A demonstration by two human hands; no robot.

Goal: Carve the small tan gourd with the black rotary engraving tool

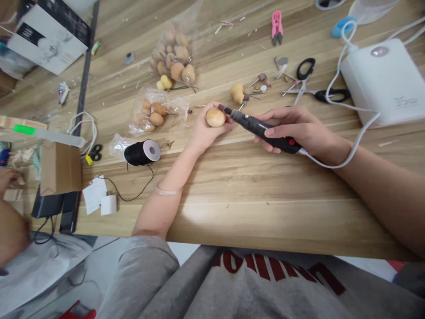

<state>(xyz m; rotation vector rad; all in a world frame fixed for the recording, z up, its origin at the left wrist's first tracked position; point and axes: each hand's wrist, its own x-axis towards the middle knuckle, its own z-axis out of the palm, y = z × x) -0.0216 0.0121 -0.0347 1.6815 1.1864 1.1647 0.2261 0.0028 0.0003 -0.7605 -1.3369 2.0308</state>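
Note:
My left hand [206,129] is closed around a small tan gourd [215,117], its pale rounded end facing me. In my right hand [295,128] lies a black rotary tool [257,127] with a red button and a white cable. The tool's brownish bit points left at the gourd's upper right edge; whether they touch, I cannot tell. Just beyond my hands rests another small gourd [237,93], with several loose bits [260,79] beside it.
Two plastic bags of gourds [175,55] lie at the far left. A black thread spool [141,153] stands left of my forearm. On the right are scissors [303,84], pink snips [276,27] and a white power bank [385,84]. Another person's arm [11,230] shows at far left.

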